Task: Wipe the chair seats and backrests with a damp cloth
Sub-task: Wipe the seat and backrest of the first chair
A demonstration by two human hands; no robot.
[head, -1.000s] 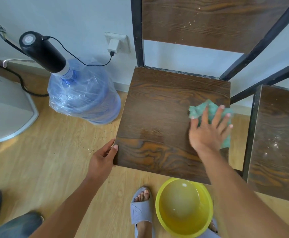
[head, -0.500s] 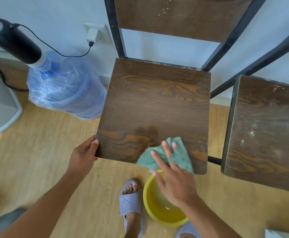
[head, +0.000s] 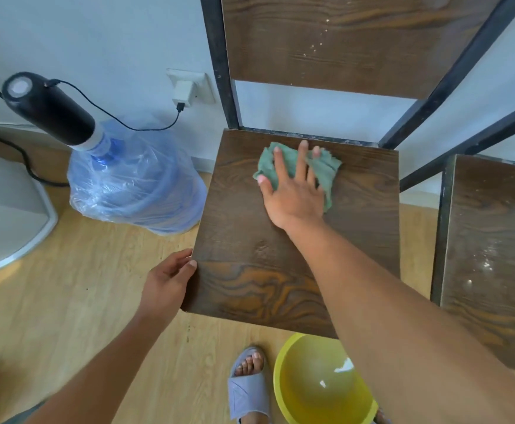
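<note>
A dark wood-grain chair seat (head: 250, 255) fills the middle of the view, with its black metal frame and wooden backrest (head: 326, 41) rising behind it. My right hand (head: 294, 191) lies flat, fingers spread, pressing a green cloth (head: 326, 169) onto the rear part of the seat. My left hand (head: 167, 283) grips the seat's front left corner. A second chair seat (head: 495, 255), speckled with white dust, stands to the right.
A yellow basin (head: 320, 390) with water sits on the wooden floor below the seat's front edge, beside my sandalled foot (head: 248, 384). A plastic-wrapped water jug (head: 137, 185) with a black pump (head: 48, 108) stands left of the chair, its cable plugged into a wall socket (head: 187, 88).
My right hand has slid the cloth from the seat's right side to its front edge, then up to the rear of the seat. My left hand stays on the front left corner.
</note>
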